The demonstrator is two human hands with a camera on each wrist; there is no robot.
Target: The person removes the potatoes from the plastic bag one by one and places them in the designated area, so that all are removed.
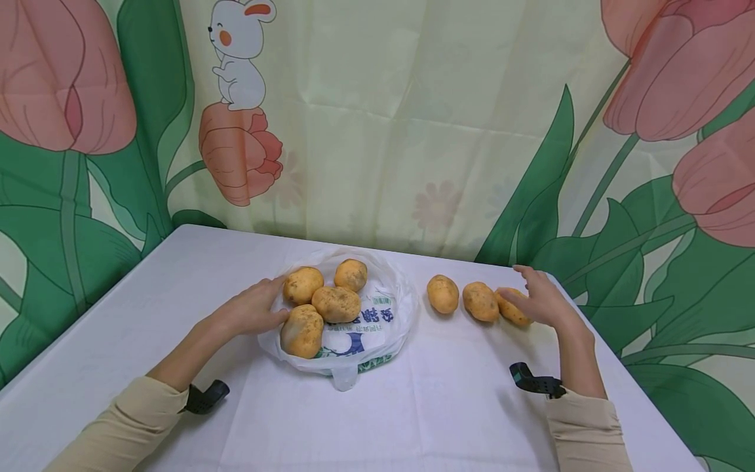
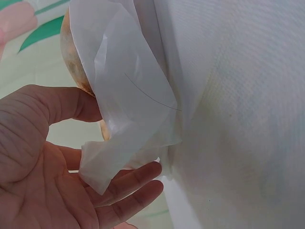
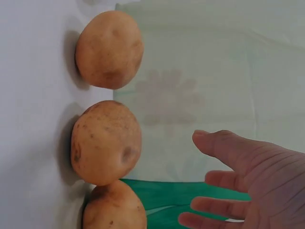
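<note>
Likely at the pick-up step, with right hand [image 1: 540, 299] spread wide and empty near the rightmost of three loose potatoes [image 1: 480, 302] on the table [image 1: 472, 400], left hand [image 1: 257, 308] loosely touching the plastic bag [image 1: 403, 321] around four potatoes [image 1: 336, 305]. Next, probably: grasp that rightmost one.

The left arm [image 1: 194, 354] slants from the near left toward the far side and rightward, bare beyond its beige sleeve [image 1: 126, 419]. The left hand [image 1: 256, 308] points right, thumb extended, fingers [image 2: 136, 181] loosely bent and spread. The right arm [image 1: 580, 360] rises from the near right, leaning left as it runs far; the right hand [image 1: 539, 301] aims leftward, thumb parted from the relaxed fingers. The two hands are well apart.
</note>
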